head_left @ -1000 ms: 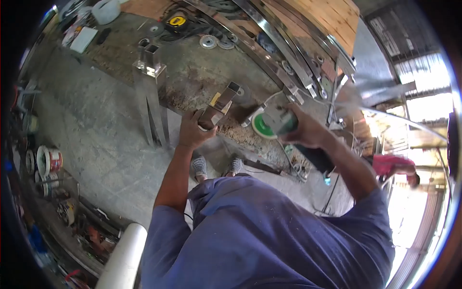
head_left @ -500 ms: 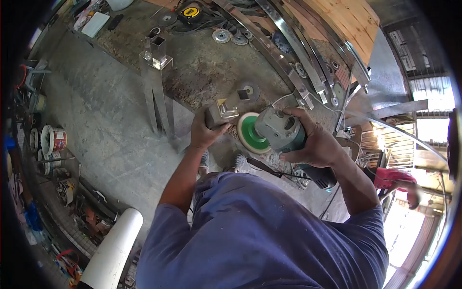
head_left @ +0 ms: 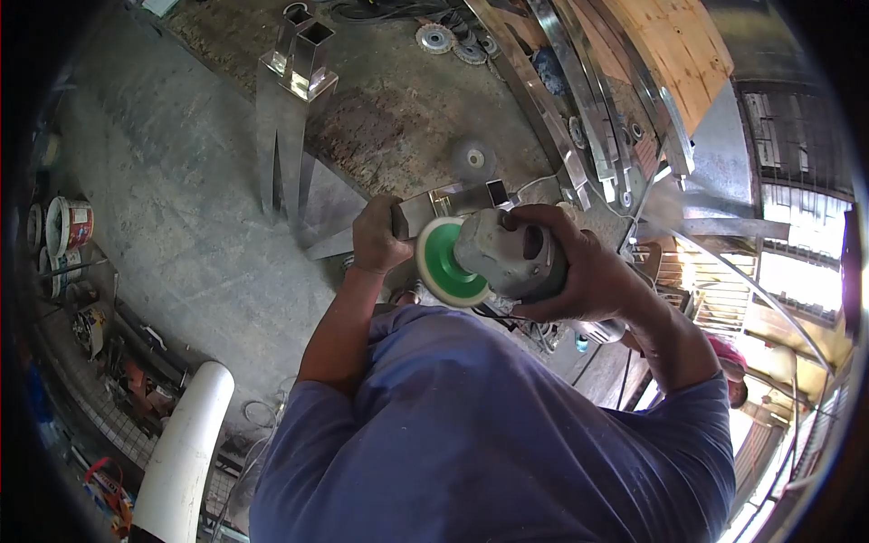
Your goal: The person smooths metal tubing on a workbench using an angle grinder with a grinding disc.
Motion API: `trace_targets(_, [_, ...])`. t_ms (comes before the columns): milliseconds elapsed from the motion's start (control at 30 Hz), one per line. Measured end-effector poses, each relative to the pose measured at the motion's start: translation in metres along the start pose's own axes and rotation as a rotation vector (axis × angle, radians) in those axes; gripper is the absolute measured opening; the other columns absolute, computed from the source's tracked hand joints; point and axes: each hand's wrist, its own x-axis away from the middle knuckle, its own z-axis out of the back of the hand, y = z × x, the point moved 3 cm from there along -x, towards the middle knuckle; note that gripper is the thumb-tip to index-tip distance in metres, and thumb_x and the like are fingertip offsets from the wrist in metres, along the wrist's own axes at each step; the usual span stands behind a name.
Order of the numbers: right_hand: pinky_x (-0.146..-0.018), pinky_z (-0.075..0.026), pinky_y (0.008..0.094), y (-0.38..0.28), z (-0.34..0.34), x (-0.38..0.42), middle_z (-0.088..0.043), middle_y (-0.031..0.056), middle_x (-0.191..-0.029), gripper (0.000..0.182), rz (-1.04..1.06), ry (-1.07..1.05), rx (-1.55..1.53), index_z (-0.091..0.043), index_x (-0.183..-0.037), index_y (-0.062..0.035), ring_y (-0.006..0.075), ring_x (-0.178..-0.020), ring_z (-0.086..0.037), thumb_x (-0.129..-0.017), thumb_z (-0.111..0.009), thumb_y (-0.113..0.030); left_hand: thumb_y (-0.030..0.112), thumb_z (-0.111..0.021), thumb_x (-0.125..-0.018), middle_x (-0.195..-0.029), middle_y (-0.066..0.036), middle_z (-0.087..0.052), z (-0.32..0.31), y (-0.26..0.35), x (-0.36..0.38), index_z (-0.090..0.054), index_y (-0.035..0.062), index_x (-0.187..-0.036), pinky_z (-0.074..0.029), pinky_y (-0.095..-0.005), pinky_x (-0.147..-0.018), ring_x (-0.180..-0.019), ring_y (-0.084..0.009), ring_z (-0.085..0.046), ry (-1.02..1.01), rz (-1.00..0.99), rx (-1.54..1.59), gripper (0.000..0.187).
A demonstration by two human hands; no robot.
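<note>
My right hand (head_left: 593, 262) is wrapped round the grey head of an angle grinder (head_left: 516, 258), held in front of my body. A green backing disc with a pale rim, a polishing pad (head_left: 444, 262), is fitted to the grinder and faces left. My left hand (head_left: 378, 240) grips the left end of a shiny metal bracket (head_left: 419, 208), fingers closed round it. A short square tube sticks out at the bracket's right end, above the grinder. The pad's rim is right at my left fingers and the bracket's lower edge in this view.
A metal post (head_left: 290, 136) with a square-tube top stands ahead to the left. Long polished metal bars (head_left: 579, 100) lie at the upper right beside a wooden board (head_left: 679, 54). Several discs (head_left: 435, 38) rest on the floor. A white pipe (head_left: 186, 452) lies lower left; a person in red (head_left: 729, 355) is at right.
The bracket has turned so its square tube points right, and the grinder has moved left and slightly down, close to it. My view has shifted; the person in red has moved.
</note>
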Motion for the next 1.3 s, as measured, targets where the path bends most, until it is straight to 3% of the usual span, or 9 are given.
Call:
trace_targets(167, [-0.104, -0.052, 0.0402, -0.001, 0.009, -0.005, -0.067, 0.0171, -0.128, 0.102, 0.031, -0.039, 0.034, -0.039, -0.15, -0.0186, 0.0345, -0.118, -0.067, -0.066, -0.095, -0.03, 0.032, -0.097, -0.053, -0.088, -0.011, -0.065, 0.011, 0.01, -0.013, -0.058, 0.0069, -0.105, -0.057, -0.0427, -0.065, -0.075, -0.0345, -0.068, 0.046, -0.074, 0.048, 0.069])
trace_targets(267, [-0.106, -0.049, 0.0403, 0.008, 0.018, -0.003, -0.062, 0.0153, -0.135, 0.11, -0.109, -0.072, 0.085, -0.036, -0.151, -0.0141, 0.0313, -0.124, -0.063, -0.061, -0.098, -0.026, 0.034, -0.098, -0.051, -0.088, -0.011, -0.066, 0.016, 0.012, -0.016, -0.058, 0.0063, -0.105, -0.057, -0.0424, -0.066, -0.076, -0.0339, -0.068, -0.057, -0.02, 0.068, 0.073])
trace_targets(467, [-0.104, -0.051, 0.0396, 0.008, 0.007, -0.002, -0.063, 0.0153, -0.134, 0.109, -0.028, -0.044, 0.013, -0.037, -0.151, -0.0149, 0.0302, -0.122, -0.065, -0.061, -0.098, -0.026, 0.037, -0.1, -0.049, -0.088, -0.011, -0.065, 0.008, 0.007, -0.008, -0.058, 0.0058, -0.105, -0.058, -0.0416, -0.065, -0.076, -0.0326, -0.069, -0.028, 0.037, 0.06, 0.076])
trace_targets(667, [-0.1, -0.054, 0.0418, 0.026, 0.019, 0.006, -0.068, 0.019, -0.121, 0.101, -0.107, 0.054, 0.092, -0.038, -0.149, -0.0176, 0.0344, -0.112, -0.07, -0.067, -0.095, -0.034, 0.038, -0.1, -0.052, -0.089, -0.013, -0.065, 0.005, 0.006, -0.007, -0.058, 0.0043, -0.107, -0.058, -0.043, -0.065, -0.075, -0.0345, -0.069, 0.056, -0.098, 0.017, 0.077])
trace_targets(767, [-0.1, -0.055, 0.0427, 0.019, 0.015, 0.005, -0.069, 0.0195, -0.119, 0.1, 0.028, 0.01, 0.132, -0.038, -0.148, -0.0177, 0.0361, -0.11, -0.071, -0.068, -0.094, -0.036, 0.038, -0.099, -0.054, -0.089, -0.013, -0.065, 0.004, 0.004, -0.006, -0.056, 0.0036, -0.111, -0.058, -0.044, -0.064, -0.075, -0.036, -0.069, 0.05, -0.094, 0.029, 0.079])
trace_targets(867, [-0.101, -0.054, 0.0429, 0.007, 0.01, 0.0, -0.071, 0.0199, -0.117, 0.096, -0.034, -0.049, 0.083, -0.04, -0.147, -0.0176, 0.0374, -0.109, -0.071, -0.069, -0.093, -0.037, 0.038, -0.099, -0.055, -0.089, -0.014, -0.065, -0.002, -0.005, 0.002, -0.055, 0.0034, -0.113, -0.057, -0.0445, -0.064, -0.076, -0.037, -0.069, -0.001, -0.011, -0.01, 0.081])
trace_targets(900, [-0.098, -0.053, 0.0403, 0.01, 0.009, -0.001, -0.067, 0.0143, -0.123, 0.104, -0.077, -0.088, 0.101, -0.038, -0.15, -0.0157, 0.0327, -0.112, -0.069, -0.065, -0.096, -0.028, 0.038, -0.099, -0.055, -0.089, -0.014, -0.065, -0.003, -0.004, 0.0, -0.054, 0.0033, -0.113, -0.057, -0.0446, -0.064, -0.076, -0.0372, -0.069, -0.005, -0.007, -0.021, 0.081])
trace_targets(1067, [-0.102, -0.051, 0.0388, 0.019, 0.02, 0.0, -0.065, 0.0153, -0.126, 0.105, -0.005, -0.032, 0.117, -0.038, -0.149, -0.0157, 0.031, -0.117, -0.067, -0.063, -0.096, -0.027, 0.04, -0.099, -0.056, -0.089, -0.015, -0.065, 0.005, 0.011, -0.005, -0.055, 0.0031, -0.113, -0.057, -0.045, -0.064, -0.077, -0.0378, -0.069, 0.054, -0.076, -0.027, 0.081])
trace_targets(1300, [-0.104, -0.05, 0.0379, 0.012, 0.011, -0.006, -0.063, 0.0167, -0.13, 0.104, -0.033, -0.111, 0.058, -0.038, -0.149, -0.0151, 0.0287, -0.119, -0.065, -0.063, -0.096, -0.026, 0.039, -0.098, -0.056, -0.09, -0.013, -0.065, -0.004, -0.002, 0.005, -0.058, 0.0036, -0.108, -0.057, -0.0446, -0.064, -0.075, -0.037, -0.068, 0.036, 0.026, -0.048, 0.075])
